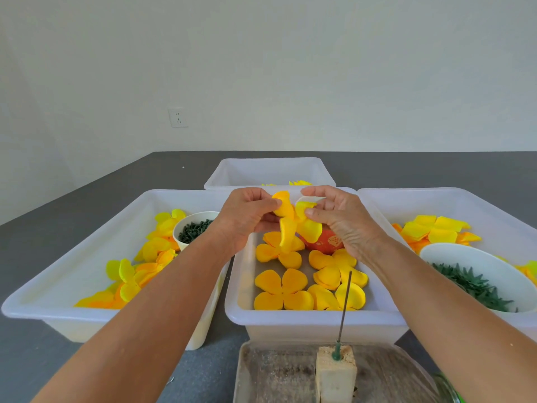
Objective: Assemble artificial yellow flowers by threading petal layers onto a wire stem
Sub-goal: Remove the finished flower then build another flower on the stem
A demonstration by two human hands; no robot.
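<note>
Head view, hands: the left hand (pixel 247 218) and the right hand (pixel 343 221) were raised together over the far end of the middle white plastic tub (pixel 316 315), both pinching one yellow fabric petal layer (pixel 293 221).
Left hand: thumb and fingers curled round the petal layer's left lobe, clamped on it.
Right hand: thumb and forefinger closed on the layer's right lobes, the other fingers loosely bent above.
Petal layer: held in the air between the two hands, its lobes drooping below the fingers, clear of the tub floor.
Below the hands: stacks of orange-yellow four-lobed petal pieces (pixel 283 289) lay flat in the middle tub; a small red printed box (pixel 327 241) sat just under the right hand.
Towards the person from the hands: a thin dark wire stem (pixel 345 306) stood nearly upright with a green base, stuck in a pale foam block (pixel 335 373) on a scuffed clear tray (pixel 273 370); nothing was threaded on the stem.
Left of the left hand: a white tub (pixel 78 286) with loose yellow and lime petals (pixel 136 274) and a white cup of dark green small parts (pixel 194 229).
Right of the right hand: another white tub (pixel 453 200) with yellow petal sheets (pixel 433 229) and a white bowl of dark green leaf calyxes (pixel 473 283).
Beyond the hands: a fourth white tub (pixel 270 171), a few yellow petals showing at its near edge.
Under everything: a dark grey worktop (pixel 87 196).
</note>
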